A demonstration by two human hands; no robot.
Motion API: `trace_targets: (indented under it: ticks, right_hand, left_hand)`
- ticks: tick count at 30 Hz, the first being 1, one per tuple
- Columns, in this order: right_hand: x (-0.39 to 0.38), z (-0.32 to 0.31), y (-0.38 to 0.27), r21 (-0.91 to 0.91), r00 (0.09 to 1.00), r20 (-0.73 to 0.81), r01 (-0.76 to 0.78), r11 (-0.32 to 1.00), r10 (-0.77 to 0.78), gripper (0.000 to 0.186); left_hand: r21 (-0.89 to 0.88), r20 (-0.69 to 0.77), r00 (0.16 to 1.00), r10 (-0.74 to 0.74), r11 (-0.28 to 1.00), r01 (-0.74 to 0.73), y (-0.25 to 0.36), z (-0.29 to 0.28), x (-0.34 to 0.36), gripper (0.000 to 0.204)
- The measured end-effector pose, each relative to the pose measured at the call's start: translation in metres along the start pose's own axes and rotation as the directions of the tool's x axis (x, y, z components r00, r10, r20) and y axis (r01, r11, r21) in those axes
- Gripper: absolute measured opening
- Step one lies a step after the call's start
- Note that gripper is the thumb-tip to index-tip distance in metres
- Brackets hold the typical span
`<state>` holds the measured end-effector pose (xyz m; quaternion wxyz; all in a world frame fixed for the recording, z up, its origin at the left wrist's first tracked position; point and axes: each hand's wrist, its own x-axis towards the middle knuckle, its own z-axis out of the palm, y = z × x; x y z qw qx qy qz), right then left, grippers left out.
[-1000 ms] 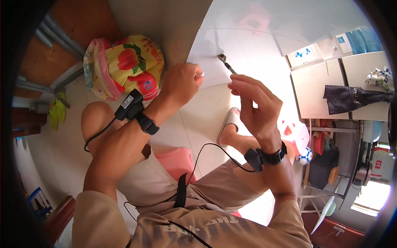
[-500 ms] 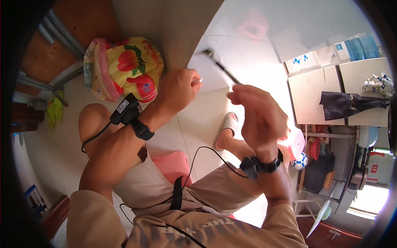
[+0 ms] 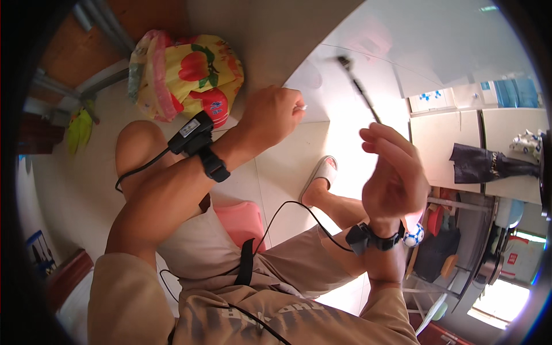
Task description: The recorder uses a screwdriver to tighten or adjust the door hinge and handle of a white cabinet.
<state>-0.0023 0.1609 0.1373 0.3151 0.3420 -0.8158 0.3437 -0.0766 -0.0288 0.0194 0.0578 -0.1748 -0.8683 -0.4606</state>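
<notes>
My right hand [image 3: 394, 169] is closed round the lower end of a thin, dark-handled hammer [image 3: 363, 92]. The hammer is raised, and its head is smeared by motion. My left hand [image 3: 273, 115] is closed in a pinch, with a small white piece [image 3: 303, 107] showing at the fingertips; its kind is too small to tell. That hand is close to the glossy white panel [image 3: 397, 34], though contact cannot be made out. Both wrists wear black straps, and a black box sits on the left forearm strap.
A yellow bag with red fruit prints [image 3: 195, 75] stands at the far left. Between my knees is a pink stool [image 3: 241, 221]. A black cable [image 3: 310, 213] loops over my lap. At right are a blue-and-white ball [image 3: 414, 234], a rack and dark cloth [image 3: 477, 164] on a pale cabinet.
My right hand has moved right and the hammer has swung away from the left hand. My left hand appears farther right and slightly higher, still pinching the white piece. The whole view has shifted.
</notes>
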Motion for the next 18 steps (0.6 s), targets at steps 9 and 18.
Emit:
trace_targets:
  ticks: [9,18]
  right_hand:
    - [-0.001,0.002,-0.002,0.030,0.991,-0.117,-0.060,0.998,0.063,0.019]
    - [-0.010,0.007,0.009,0.123,0.965,-0.130,-0.215,0.969,0.230,0.021]
  left_hand:
    - [-0.010,0.018,0.999,0.045,0.999,-0.045,0.006,0.005,-0.005,0.014]
    - [0.035,0.071,0.993,0.089,0.995,-0.092,0.004,0.011,-0.008,0.017]
